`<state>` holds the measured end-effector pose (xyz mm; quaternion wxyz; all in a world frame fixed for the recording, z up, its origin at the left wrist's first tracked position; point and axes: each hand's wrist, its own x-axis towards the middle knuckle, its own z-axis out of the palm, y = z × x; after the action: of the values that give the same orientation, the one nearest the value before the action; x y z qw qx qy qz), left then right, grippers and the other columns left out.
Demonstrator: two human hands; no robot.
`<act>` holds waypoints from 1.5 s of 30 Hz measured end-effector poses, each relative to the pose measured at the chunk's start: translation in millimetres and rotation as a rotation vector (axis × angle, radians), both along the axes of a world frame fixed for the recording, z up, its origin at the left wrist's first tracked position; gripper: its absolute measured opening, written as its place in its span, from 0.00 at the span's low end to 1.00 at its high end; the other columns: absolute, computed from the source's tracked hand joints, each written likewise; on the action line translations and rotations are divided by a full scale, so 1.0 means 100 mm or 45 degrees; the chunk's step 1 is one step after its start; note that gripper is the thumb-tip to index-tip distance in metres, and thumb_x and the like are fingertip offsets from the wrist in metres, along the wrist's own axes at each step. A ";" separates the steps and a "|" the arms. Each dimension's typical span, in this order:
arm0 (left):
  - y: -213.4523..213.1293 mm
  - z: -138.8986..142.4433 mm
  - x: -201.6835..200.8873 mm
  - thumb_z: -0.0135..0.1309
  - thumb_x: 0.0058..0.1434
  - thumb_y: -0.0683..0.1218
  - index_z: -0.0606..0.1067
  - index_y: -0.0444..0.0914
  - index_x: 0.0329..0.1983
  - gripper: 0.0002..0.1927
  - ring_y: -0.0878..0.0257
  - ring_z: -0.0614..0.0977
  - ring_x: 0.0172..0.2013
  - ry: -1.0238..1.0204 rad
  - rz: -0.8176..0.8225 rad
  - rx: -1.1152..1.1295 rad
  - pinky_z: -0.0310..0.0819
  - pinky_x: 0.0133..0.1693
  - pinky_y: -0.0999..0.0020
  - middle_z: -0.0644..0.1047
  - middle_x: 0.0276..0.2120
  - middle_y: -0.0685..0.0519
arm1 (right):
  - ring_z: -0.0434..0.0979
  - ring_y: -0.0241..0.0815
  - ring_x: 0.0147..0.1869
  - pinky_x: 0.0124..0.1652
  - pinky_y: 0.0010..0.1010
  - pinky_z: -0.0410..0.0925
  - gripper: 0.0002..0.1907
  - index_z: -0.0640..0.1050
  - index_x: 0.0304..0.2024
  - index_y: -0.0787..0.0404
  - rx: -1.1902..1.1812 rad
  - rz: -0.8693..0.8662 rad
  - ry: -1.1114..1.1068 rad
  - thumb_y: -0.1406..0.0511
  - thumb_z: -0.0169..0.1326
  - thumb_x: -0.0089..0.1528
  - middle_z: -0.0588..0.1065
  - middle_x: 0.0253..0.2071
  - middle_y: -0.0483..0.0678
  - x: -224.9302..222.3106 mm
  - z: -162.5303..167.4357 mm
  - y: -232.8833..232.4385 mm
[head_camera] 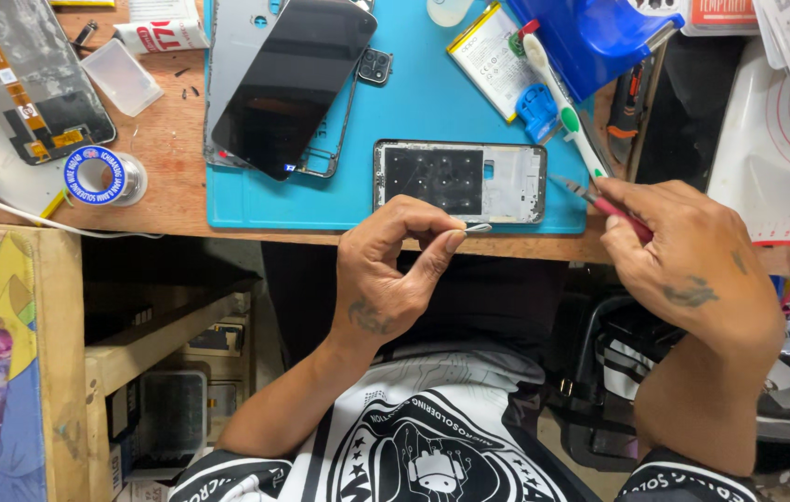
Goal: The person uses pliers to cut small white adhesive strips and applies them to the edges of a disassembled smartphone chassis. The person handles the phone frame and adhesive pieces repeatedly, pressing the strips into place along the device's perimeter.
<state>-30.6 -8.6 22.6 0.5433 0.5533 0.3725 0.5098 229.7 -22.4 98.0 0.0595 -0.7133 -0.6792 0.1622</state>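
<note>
short-sleeved black-and-white printed jersey, bare forearms, dark tattoos on backs of left hand [386, 279] and right hand [683, 256].

Counted on the surface
Two hands [386, 270], one blue mat [414, 112], one phone frame [460, 181], one battery [488, 56], one toothbrush [562, 102], one solder spool [102, 177].

I see a worn, matt wooden table [163, 158], a smooth matt blue mat [414, 102], a glossy black glass screen [293, 84], and a dull metal phone frame [460, 181].
</note>
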 end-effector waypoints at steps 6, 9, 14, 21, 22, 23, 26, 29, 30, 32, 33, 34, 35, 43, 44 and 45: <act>-0.02 -0.02 0.05 0.60 0.69 0.42 0.79 0.35 0.42 0.05 0.72 0.80 0.36 -0.235 -0.045 -0.274 0.76 0.41 0.77 0.79 0.36 0.56 | 0.78 0.55 0.49 0.49 0.42 0.70 0.15 0.79 0.56 0.64 0.106 0.100 0.058 0.67 0.54 0.68 0.78 0.43 0.57 -0.02 -0.05 -0.10; -0.02 -0.02 0.08 0.59 0.69 0.44 0.80 0.34 0.42 0.06 0.72 0.78 0.34 -0.248 -0.084 -0.386 0.74 0.39 0.78 0.79 0.32 0.56 | 0.74 0.57 0.52 0.53 0.43 0.68 0.19 0.78 0.55 0.68 0.186 0.212 0.017 0.64 0.59 0.64 0.78 0.48 0.59 0.00 -0.09 -0.12; -0.01 -0.01 0.14 0.59 0.69 0.44 0.80 0.34 0.43 0.07 0.72 0.79 0.35 -0.350 -0.065 -0.413 0.74 0.41 0.77 0.80 0.32 0.56 | 0.74 0.55 0.56 0.56 0.41 0.68 0.15 0.78 0.56 0.67 0.221 0.208 0.118 0.66 0.55 0.68 0.78 0.52 0.57 0.01 -0.13 -0.17; -0.06 0.05 0.24 0.58 0.69 0.44 0.79 0.33 0.43 0.08 0.71 0.79 0.36 -0.233 -0.010 -0.402 0.75 0.42 0.77 0.80 0.34 0.54 | 0.76 0.56 0.59 0.62 0.45 0.70 0.18 0.73 0.64 0.66 0.407 -0.117 1.068 0.62 0.43 0.78 0.75 0.59 0.58 0.19 -0.17 -0.41; -0.06 0.06 0.25 0.57 0.70 0.43 0.78 0.32 0.44 0.08 0.69 0.80 0.39 -0.313 -0.026 -0.425 0.76 0.45 0.75 0.81 0.37 0.52 | 0.75 0.57 0.64 0.66 0.48 0.70 0.19 0.72 0.65 0.66 0.435 -0.028 1.364 0.61 0.42 0.79 0.74 0.61 0.58 0.20 -0.24 -0.43; -0.04 0.07 0.27 0.56 0.71 0.43 0.77 0.31 0.45 0.08 0.68 0.81 0.42 -0.393 -0.046 -0.446 0.77 0.47 0.74 0.81 0.39 0.51 | 0.74 0.60 0.67 0.66 0.53 0.69 0.18 0.72 0.64 0.65 0.413 0.026 1.656 0.60 0.43 0.78 0.73 0.63 0.57 0.20 -0.34 -0.44; -0.04 0.09 0.34 0.54 0.72 0.41 0.75 0.30 0.47 0.07 0.63 0.83 0.49 -0.560 -0.090 -0.492 0.78 0.53 0.69 0.81 0.47 0.46 | 0.70 0.65 0.71 0.70 0.65 0.63 0.23 0.69 0.67 0.67 0.226 -0.087 2.303 0.57 0.44 0.76 0.71 0.65 0.62 0.13 -0.66 -0.53; -0.08 0.12 0.36 0.53 0.72 0.40 0.74 0.30 0.47 0.07 0.60 0.83 0.52 -0.638 -0.150 -0.540 0.79 0.58 0.65 0.80 0.52 0.43 | 0.68 0.64 0.72 0.72 0.66 0.57 0.28 0.65 0.71 0.67 0.198 -0.266 2.629 0.55 0.43 0.76 0.70 0.66 0.64 -0.02 -0.93 -0.60; -0.09 0.13 0.36 0.52 0.72 0.40 0.73 0.30 0.47 0.07 0.60 0.83 0.53 -0.656 -0.171 -0.557 0.79 0.60 0.64 0.79 0.52 0.42 | 0.67 0.63 0.72 0.71 0.65 0.56 0.28 0.64 0.72 0.67 0.224 -0.311 2.704 0.54 0.42 0.77 0.69 0.66 0.64 -0.04 -0.98 -0.61; -0.14 0.14 0.36 0.52 0.72 0.40 0.73 0.29 0.47 0.07 0.60 0.82 0.53 -0.639 -0.202 -0.594 0.78 0.59 0.64 0.79 0.54 0.41 | 0.67 0.62 0.73 0.72 0.65 0.56 0.28 0.62 0.73 0.66 0.259 -0.326 2.675 0.54 0.43 0.77 0.69 0.67 0.63 -0.03 -1.05 -0.62; -0.15 0.14 0.37 0.52 0.72 0.39 0.73 0.29 0.47 0.07 0.60 0.82 0.53 -0.630 -0.219 -0.612 0.77 0.59 0.64 0.79 0.54 0.40 | 0.67 0.61 0.73 0.72 0.65 0.56 0.28 0.62 0.73 0.66 0.278 -0.333 2.660 0.54 0.43 0.78 0.69 0.67 0.62 -0.02 -1.08 -0.62; -0.16 0.14 0.39 0.52 0.72 0.39 0.73 0.29 0.47 0.06 0.60 0.82 0.53 -0.610 -0.227 -0.612 0.77 0.59 0.64 0.79 0.55 0.40 | 0.67 0.60 0.73 0.73 0.64 0.56 0.28 0.62 0.73 0.66 0.288 -0.347 2.662 0.55 0.44 0.78 0.69 0.67 0.61 0.02 -1.09 -0.64; -0.16 0.13 0.41 0.52 0.72 0.39 0.73 0.29 0.47 0.06 0.60 0.82 0.52 -0.591 -0.235 -0.611 0.77 0.59 0.64 0.79 0.55 0.40 | 0.68 0.58 0.73 0.74 0.62 0.57 0.27 0.63 0.73 0.67 0.299 -0.360 2.663 0.56 0.44 0.78 0.70 0.67 0.60 0.08 -1.10 -0.64; -0.14 -0.01 0.83 0.48 0.73 0.41 0.70 0.32 0.45 0.05 0.61 0.82 0.52 -0.612 -0.491 -0.639 0.79 0.53 0.64 0.73 0.63 0.39 | 0.71 0.51 0.67 0.69 0.42 0.60 0.23 0.66 0.67 0.75 0.396 -0.455 2.495 0.62 0.48 0.77 0.75 0.59 0.60 0.68 -1.09 -0.80; -0.13 -0.03 0.89 0.48 0.73 0.42 0.69 0.33 0.45 0.06 0.61 0.82 0.50 -0.592 -0.548 -0.617 0.79 0.51 0.64 0.73 0.64 0.40 | 0.71 0.52 0.67 0.68 0.43 0.60 0.24 0.65 0.67 0.75 0.373 -0.428 2.478 0.62 0.49 0.77 0.75 0.60 0.60 0.72 -1.08 -0.83; -0.13 -0.05 0.94 0.48 0.74 0.43 0.68 0.33 0.45 0.06 0.60 0.82 0.49 -0.570 -0.605 -0.598 0.80 0.50 0.64 0.72 0.65 0.40 | 0.72 0.53 0.67 0.68 0.44 0.61 0.25 0.65 0.68 0.74 0.339 -0.410 2.474 0.62 0.50 0.77 0.75 0.61 0.61 0.74 -1.07 -0.86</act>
<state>63.1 -21.6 17.3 0.8255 0.3599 0.2130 0.3790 303.8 -108.1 -9.3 0.6911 -0.3417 -0.2433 0.5886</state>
